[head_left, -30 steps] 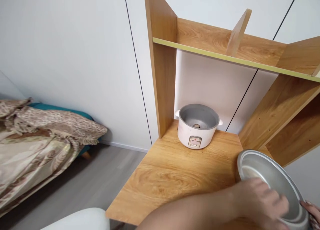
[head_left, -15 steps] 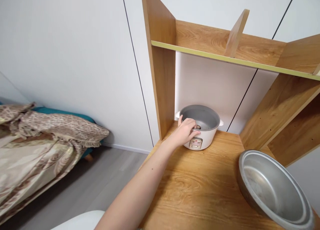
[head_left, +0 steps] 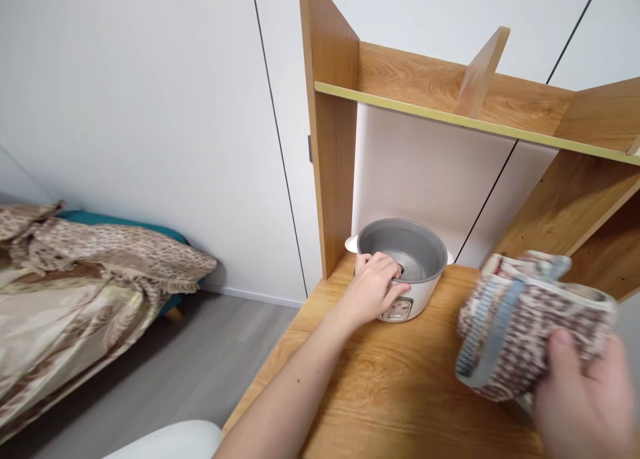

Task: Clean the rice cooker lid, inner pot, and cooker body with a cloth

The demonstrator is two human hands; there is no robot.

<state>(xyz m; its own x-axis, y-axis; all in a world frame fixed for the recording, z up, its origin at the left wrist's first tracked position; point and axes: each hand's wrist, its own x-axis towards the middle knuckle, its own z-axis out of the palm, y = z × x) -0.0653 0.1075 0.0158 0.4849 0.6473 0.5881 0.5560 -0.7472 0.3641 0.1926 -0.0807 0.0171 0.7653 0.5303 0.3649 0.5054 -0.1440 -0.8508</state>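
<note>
Presently | left hand [head_left: 376,287] pinching white cooker [head_left: 426,294] by near rim | right hand [head_left: 584,387] clutching bunched patterned cloth [head_left: 527,329]

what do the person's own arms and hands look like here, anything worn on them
The bare, ungloved left hand runs into a slim, bare left forearm with a small round spot; no sleeve, watch or bracelet shows. The bare, ungloved right hand is blurred, its forearm out of frame.

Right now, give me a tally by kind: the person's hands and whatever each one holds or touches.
Hands: 2, left hand and right hand
Rice cooker: 1, left hand at its rim
Patterned cloth bundle: 1, in the right hand
Total: 4
</note>
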